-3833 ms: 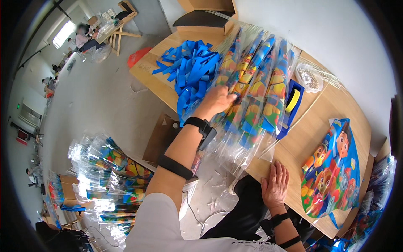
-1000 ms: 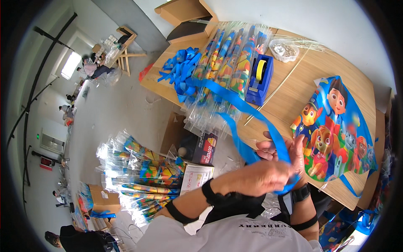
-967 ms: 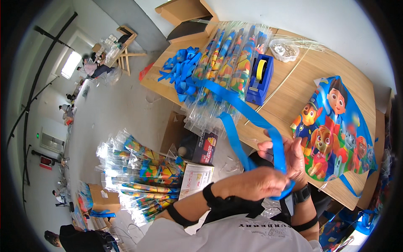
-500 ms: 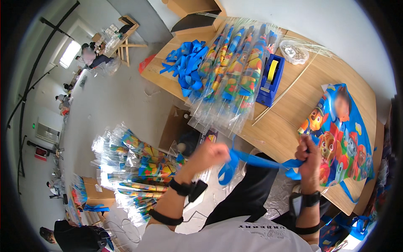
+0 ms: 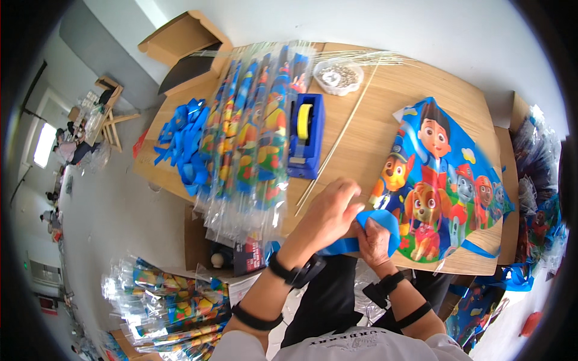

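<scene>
My left hand (image 5: 328, 212) and my right hand (image 5: 372, 239) meet at the near edge of the wooden table (image 5: 373, 129). Together they pinch a folded blue ribbon (image 5: 383, 220) against the lower left edge of a colourful kite with cartoon dogs and a boy (image 5: 448, 180). The ribbon loops over my right hand's fingers, and its other end runs left under my left wrist. Both wrists wear black bands.
A blue tape dispenser (image 5: 306, 143) stands beside thin sticks (image 5: 338, 141) and a row of kites in clear bags (image 5: 250, 147). A pile of blue ribbons (image 5: 179, 150), a bowl of small metal parts (image 5: 339, 77) and cardboard boxes (image 5: 180, 39) sit farther off. More bagged kites (image 5: 174, 298) lie on the floor.
Earlier my hands were pulling a blue ribbon out long between them below the table. Now they have come together at the kite's edge with the ribbon folded.
</scene>
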